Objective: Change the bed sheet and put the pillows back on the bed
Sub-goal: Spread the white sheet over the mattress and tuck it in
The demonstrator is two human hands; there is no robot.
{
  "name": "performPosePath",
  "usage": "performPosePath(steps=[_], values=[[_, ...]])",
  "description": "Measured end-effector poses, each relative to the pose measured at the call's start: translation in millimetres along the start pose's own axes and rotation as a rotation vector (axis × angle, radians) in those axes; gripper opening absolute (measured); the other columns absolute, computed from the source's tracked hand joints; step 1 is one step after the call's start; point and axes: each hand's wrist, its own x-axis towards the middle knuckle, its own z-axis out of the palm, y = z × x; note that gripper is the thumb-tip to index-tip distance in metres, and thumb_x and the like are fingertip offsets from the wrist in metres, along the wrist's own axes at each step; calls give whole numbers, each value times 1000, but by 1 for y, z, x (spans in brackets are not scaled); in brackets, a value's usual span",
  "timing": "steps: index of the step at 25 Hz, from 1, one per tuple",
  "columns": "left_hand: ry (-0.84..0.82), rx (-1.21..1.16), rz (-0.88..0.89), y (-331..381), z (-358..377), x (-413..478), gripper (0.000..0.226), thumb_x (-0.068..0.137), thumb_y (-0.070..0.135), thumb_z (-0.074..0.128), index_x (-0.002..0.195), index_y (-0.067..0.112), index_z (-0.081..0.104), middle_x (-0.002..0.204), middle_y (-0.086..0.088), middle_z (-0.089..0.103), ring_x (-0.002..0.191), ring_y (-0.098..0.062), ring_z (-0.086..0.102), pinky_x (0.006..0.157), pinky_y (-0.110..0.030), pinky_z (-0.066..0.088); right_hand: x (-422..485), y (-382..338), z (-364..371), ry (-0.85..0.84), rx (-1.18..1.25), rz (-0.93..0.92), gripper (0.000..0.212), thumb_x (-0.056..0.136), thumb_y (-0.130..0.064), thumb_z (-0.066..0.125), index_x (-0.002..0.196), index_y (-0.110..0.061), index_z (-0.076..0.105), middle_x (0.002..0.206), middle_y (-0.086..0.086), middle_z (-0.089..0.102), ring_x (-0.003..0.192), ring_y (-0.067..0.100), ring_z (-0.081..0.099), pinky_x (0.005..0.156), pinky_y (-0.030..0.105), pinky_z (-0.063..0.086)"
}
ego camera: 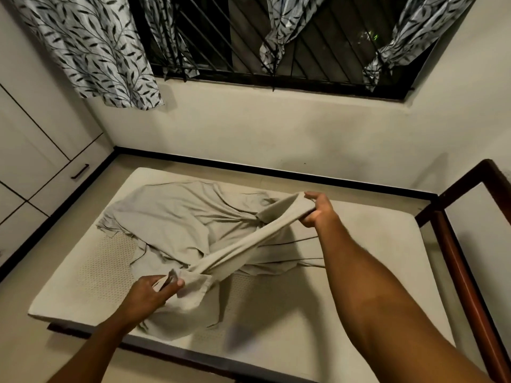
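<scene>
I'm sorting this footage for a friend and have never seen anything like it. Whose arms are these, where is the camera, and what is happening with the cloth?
There is no machine here. These are a person's two bare arms, filmed by one wide-angle camera worn on the head, looking forward and down. Below lies a bare mattress in a dark wooden bed frame, under a barred window with leaf-patterned curtains. A crumpled beige bed sheet lies on the mattress. The left hand pinches a bunched part near the front. The right hand holds another part farther back. A twisted band of sheet stretches between the two grips. No pillows are in view.
</scene>
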Motion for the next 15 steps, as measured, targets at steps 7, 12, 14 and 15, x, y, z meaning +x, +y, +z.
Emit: performPosePath(steps=[7,12,14,15], values=[[180,195,-53,-25,-32,10,37,82,56,78,78,19,79,64,3,74,61,-16,73,63,-35,56,-23,-38,-7,5,196,-190,42,82,6,62,123,-2,65,119,12,72,99,34,71,89,43,59],[421,184,28,-21,-29,21,44,92,64,64,82,23,76,66,3,72,73,-24,69,69,-41,49,-47,-39,-9,86,202,-201,18,90,2,47,101,-5,59,104,10,58,84,29,59,65,40,51],[514,139,43,-23,-34,26,47,96,64,59,85,22,76,70,-2,71,75,-29,65,71,-42,47,-53,-54,-13,86,178,-139,22,94,-7,46,99,-9,66,99,7,65,82,27,64,62,36,51],[539,127,47,-22,-36,27,47,97,63,59,85,21,76,71,-4,70,76,-31,64,73,-43,46,-60,-60,-12,62,134,-107,24,92,-14,51,107,-15,70,98,4,69,85,25,69,68,34,56]])
